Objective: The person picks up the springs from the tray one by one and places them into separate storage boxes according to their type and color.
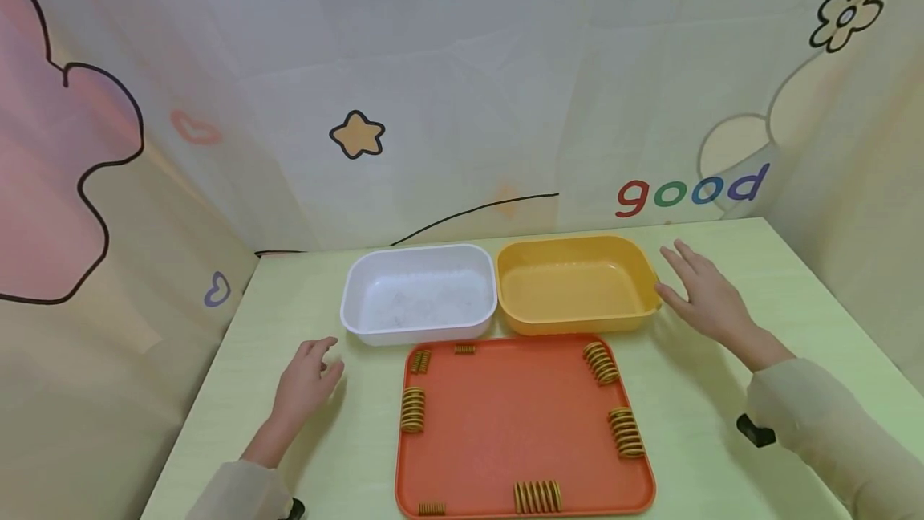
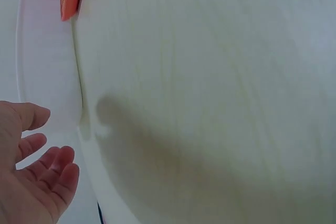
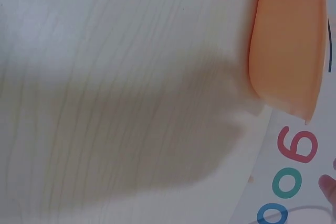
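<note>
My left hand (image 1: pixel 305 382) hovers over the table left of an orange-red tray (image 1: pixel 505 424), its fingers loosely bent and holding nothing. In the left wrist view, the same hand (image 2: pixel 37 166) shows its thumb and fingers apart. My right hand (image 1: pixel 706 295) is at the right end of a yellow tub (image 1: pixel 577 323), fingers spread, thumb tip close by the rim. Only a fingertip (image 3: pixel 326 184) shows at the right edge of the right wrist view. Along the tray's edges lie gold, ribbed, coil-like pieces of different sizes, such as one (image 1: pixel 537 496) at the front and one (image 1: pixel 626 432) on the right.
A white tub (image 1: pixel 419 335) stands beside the yellow one, both behind the tray. Smaller gold pieces (image 1: pixel 420 361) lie in the tray's back left corner. The pale table (image 1: pixel 722 424) meets a printed curtain (image 1: pixel 462 143) at the back and sides. Dark bands (image 1: pixel 755 430) show at my wrists.
</note>
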A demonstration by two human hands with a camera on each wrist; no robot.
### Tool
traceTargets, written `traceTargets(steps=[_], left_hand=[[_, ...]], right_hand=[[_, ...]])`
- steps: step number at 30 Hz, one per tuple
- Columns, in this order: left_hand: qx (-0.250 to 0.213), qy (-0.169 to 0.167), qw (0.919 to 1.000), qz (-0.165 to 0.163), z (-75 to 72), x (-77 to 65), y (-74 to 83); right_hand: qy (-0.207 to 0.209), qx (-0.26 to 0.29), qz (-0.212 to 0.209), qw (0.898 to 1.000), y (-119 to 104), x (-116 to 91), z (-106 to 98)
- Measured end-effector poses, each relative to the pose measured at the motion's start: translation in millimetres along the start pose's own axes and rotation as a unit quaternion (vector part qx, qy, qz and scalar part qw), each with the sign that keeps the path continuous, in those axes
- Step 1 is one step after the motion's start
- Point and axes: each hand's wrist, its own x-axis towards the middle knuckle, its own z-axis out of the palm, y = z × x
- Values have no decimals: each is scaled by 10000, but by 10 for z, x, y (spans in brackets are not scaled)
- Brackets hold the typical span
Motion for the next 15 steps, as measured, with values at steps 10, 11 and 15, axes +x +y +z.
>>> traceTargets(steps=[10, 11, 15], left_hand=[[-149, -207, 9997, 47, 73, -24, 111], [-186, -235, 9995, 43, 81, -26, 118], [-337, -329, 9988, 107, 116, -37, 147]], right_hand=[[230, 43, -160, 9996, -97, -20, 19], [237, 39, -163, 9996, -104, -25, 20], [331, 23, -236, 9992, -132, -45, 22]])
